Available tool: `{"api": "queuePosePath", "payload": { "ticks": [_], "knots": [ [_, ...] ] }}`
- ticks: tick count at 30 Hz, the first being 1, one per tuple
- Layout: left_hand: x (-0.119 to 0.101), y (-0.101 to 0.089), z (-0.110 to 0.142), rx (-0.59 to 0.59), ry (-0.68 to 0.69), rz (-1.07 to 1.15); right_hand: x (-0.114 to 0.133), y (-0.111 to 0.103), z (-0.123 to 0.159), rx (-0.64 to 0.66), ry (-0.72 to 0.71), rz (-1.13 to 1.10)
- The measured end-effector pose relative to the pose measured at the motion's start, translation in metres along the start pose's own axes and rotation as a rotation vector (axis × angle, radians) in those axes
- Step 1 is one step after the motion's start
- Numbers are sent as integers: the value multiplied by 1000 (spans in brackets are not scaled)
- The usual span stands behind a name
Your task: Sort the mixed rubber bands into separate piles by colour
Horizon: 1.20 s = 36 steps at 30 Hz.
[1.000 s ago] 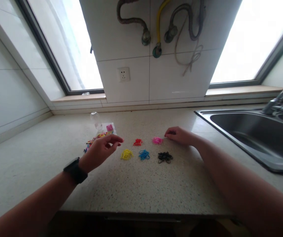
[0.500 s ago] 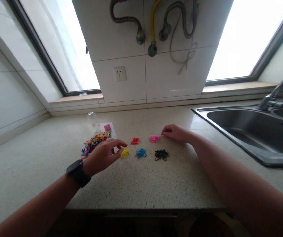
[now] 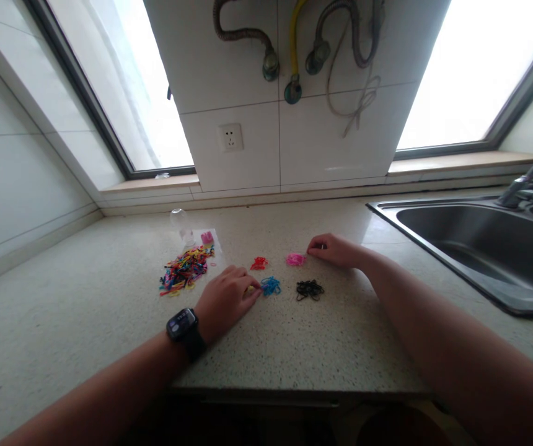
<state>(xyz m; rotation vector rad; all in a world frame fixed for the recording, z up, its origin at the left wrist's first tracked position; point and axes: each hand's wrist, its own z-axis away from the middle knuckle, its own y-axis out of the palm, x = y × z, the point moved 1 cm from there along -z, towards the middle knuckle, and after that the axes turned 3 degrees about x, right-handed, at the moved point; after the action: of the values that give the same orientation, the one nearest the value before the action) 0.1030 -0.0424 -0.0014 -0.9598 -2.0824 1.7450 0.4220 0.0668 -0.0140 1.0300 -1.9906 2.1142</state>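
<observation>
My left hand (image 3: 229,296), with a dark watch on its wrist, is closed with its fingertips at the left edge of a pile of blue rubber bands (image 3: 271,285). It mostly hides the yellow rubber bands beneath it; whatever it pinches is too small to make out. My right hand (image 3: 333,250) rests on the counter, thumb and fingers together beside the pink rubber bands (image 3: 295,259); anything between them is hidden. Red rubber bands (image 3: 259,263) lie behind the blue ones, black rubber bands (image 3: 310,289) to their right. A large mixed heap of rubber bands (image 3: 185,271) spreads to the left.
Behind the heap, a clear container (image 3: 180,221) and a small pink object (image 3: 207,238) stand by a transparent sheet (image 3: 219,243). A steel sink (image 3: 382,214) with a tap (image 3: 520,189) is set into the counter (image 3: 266,353) at right. Pipes and a socket (image 3: 230,137) are on the wall.
My left hand has moved right from the heap's edge to the blue pile, now covering the yellow bands, and its fingers have come down. The right hand stays beside the pink pile.
</observation>
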Motion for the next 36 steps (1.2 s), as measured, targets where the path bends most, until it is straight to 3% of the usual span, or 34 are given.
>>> {"api": "queuePosePath", "payload": {
  "ticks": [7, 13, 19, 27, 32, 36],
  "knots": [
    [3, -1, -1, -32, 3, -5, 4, -1, 2, -9, 9, 8],
    [-1, -15, -3, -74, 31, 10, 5, -1, 4, -5, 7, 12],
    [-10, -23, -40, -93, 66, -12, 7, -1, 8, -16, 17, 14],
    [-12, -1, -109, 18, -32, -54, 6, 0, 7, -22, 26, 12],
    [-16, 14, -116, 46, -33, -80, 7, -1, 8, -22, 15, 24],
    [-26, 10, -103, 62, 24, -82, 9, -2, 8, -16, 15, 37]
  ]
}}
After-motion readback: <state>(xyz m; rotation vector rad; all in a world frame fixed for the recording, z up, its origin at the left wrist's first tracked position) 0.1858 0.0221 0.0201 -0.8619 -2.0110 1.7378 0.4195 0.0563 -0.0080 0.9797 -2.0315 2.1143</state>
